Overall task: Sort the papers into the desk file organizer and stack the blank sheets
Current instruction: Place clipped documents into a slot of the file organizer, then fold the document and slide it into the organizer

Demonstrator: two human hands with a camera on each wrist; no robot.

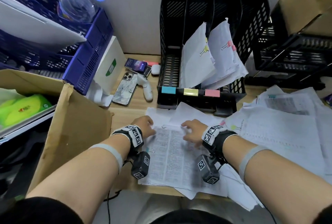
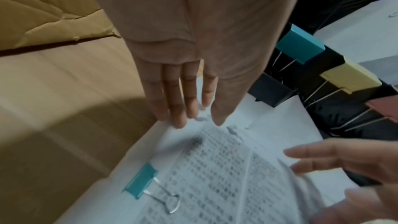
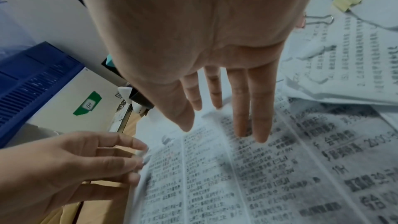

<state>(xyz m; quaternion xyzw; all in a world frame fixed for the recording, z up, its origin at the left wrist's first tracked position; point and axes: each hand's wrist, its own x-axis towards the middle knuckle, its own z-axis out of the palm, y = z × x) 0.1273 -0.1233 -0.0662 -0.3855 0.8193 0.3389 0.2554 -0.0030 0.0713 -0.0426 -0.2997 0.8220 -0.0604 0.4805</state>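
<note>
A bundle of densely printed pages (image 1: 172, 155) lies at the desk's front centre, with a teal binder clip (image 2: 141, 180) on its left edge. My left hand (image 1: 145, 124) touches the bundle's top left corner with straight fingers (image 2: 178, 120). My right hand (image 1: 190, 130) rests its straight fingertips (image 3: 260, 135) on the upper part of the page. Behind stands the black file organizer (image 1: 168, 44), with blue (image 1: 168, 90), yellow (image 1: 190, 92) and pink (image 1: 212, 93) clips on its front lip. It holds a yellow-clipped bundle (image 1: 195, 58) and a pink-clipped bundle (image 1: 226, 51).
A loose pile of printed papers (image 1: 278, 133) with yellow and pink clips spreads to the right. A cardboard box (image 1: 75, 124) stands close on the left. A phone (image 1: 124, 88), a white handheld device (image 1: 146, 88) and a white carton (image 1: 109, 65) lie behind it. Blue baskets (image 1: 86, 53) and black trays (image 1: 296, 53) flank the organizer.
</note>
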